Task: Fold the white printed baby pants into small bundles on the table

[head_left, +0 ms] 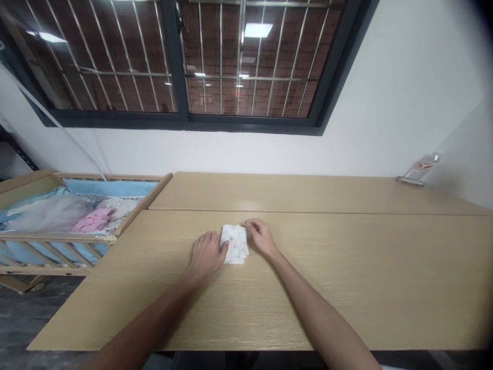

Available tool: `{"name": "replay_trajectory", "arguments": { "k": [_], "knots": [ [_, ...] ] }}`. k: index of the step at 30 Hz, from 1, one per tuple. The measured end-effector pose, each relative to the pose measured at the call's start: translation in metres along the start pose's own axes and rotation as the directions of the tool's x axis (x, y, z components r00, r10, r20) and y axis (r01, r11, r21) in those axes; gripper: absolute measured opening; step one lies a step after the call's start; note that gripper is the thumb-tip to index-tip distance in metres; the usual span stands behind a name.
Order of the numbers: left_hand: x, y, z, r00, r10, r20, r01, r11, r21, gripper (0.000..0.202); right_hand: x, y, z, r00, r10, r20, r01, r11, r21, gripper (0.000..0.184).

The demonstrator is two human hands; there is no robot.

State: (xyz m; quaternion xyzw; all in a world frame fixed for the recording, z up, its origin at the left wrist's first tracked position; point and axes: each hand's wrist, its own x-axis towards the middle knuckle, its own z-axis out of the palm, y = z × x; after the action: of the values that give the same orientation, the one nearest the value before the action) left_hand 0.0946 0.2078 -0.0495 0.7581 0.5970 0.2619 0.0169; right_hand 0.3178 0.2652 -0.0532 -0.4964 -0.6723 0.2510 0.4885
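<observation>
Bracketing a white cloth [234, 244] between both hands

Folded into a small, thick square with a faint print on top, the cloth is laid on the near panel of the table, midway between the hands. The left hand [208, 255] is set against its left edge and the right hand [262, 237] is brought to its upper right corner, so it appears to be steadied from two sides while its weight is borne by the flat surface. Both hands are kept loosely curved, neither spread wide nor closed into a fist. The left fingertips are placed at the edge and the right ones are curled at the corner, but whether the cloth is actually pinched by either hand cannot be told. Beneath them, the table [365, 267] is formed by two pale wood-grain panels joined at a seam [308, 210]. Beyond its left end, a wooden crib [142, 205] is lined with blue padding [111, 187], and netting [50, 213] and pink clothing [92, 220] are kept inside by its rails. At the far right corner, a clear plastic item [418, 170] is propped near the white wall [385, 103]. Higher up, a barred window [185, 118] is set into that wall, with brick [208, 56] seen through it
</observation>
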Motion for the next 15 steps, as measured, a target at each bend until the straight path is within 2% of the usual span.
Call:
{"name": "replay_trajectory", "arguments": {
  "k": [2, 5, 10, 15],
  "knots": [
    [0.002, -0.004, 0.003, 0.999, -0.025, 0.025, 0.025, 1.0, -0.003, 0.029, -0.001, -0.001, 0.002, 0.999, 0.0, 0.035, 0.0, 1.0, 0.013, 0.03],
    [0.005, -0.007, 0.007, 0.998, -0.001, 0.062, 0.005, 0.998, -0.057, 0.03, -0.004, -0.003, 0.003, 0.997, -0.01, 0.082, 0.007, 0.999, 0.034, 0.026],
    [0.007, -0.006, 0.011, 0.993, 0.043, 0.111, -0.019, 0.978, -0.209, 0.023, -0.006, -0.007, 0.003, 0.988, 0.0, 0.152, -0.007, 0.999, 0.044, 0.029],
    [0.007, 0.0, -0.006, 0.991, 0.073, 0.116, -0.028, 0.938, -0.345, 0.021, -0.013, -0.017, 0.002, 0.977, -0.013, 0.214, 0.002, 0.999, 0.052, 0.031]
  ]
}}
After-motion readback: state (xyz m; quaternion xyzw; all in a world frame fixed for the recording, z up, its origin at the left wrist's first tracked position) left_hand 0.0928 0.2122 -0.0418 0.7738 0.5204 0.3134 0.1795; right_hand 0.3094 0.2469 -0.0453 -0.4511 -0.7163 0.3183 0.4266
